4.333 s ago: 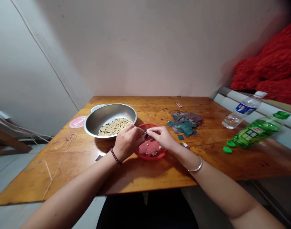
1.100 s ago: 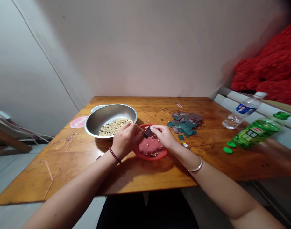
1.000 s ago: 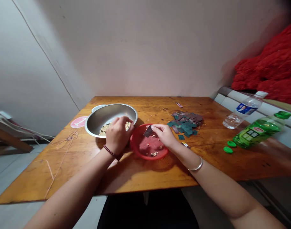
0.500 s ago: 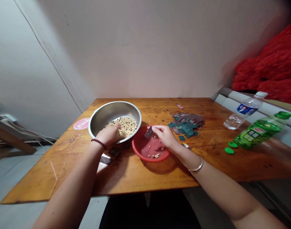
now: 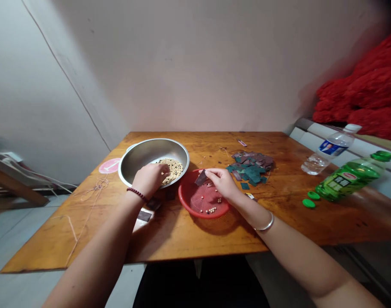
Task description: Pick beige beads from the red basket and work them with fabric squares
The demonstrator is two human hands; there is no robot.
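A steel bowl [image 5: 131,164] holds many pale beads with some dark ones [image 5: 174,169]. Over its near side is my left hand [image 5: 149,179], fingers curled together above the beads; anything between the fingertips is too small to name. Right of the bowl, a red mesh basket [image 5: 194,209] has several pale and dark beads at its bottom. My right hand [image 5: 219,180] pinches a small dark brown packet [image 5: 201,177] over this basket.
Dark green and brown packets [image 5: 253,167] lie piled right of the basket. More dark packets [image 5: 144,215] lie by the bowl. A clear bottle [image 5: 324,154], a green bottle [image 5: 349,177] and two green caps [image 5: 309,203] are on the right. Loose string [image 5: 97,188] lies left.
My left hand has lifted a little from the beads, its fingers now curled above them. My right hand still holds the packet over the basket.
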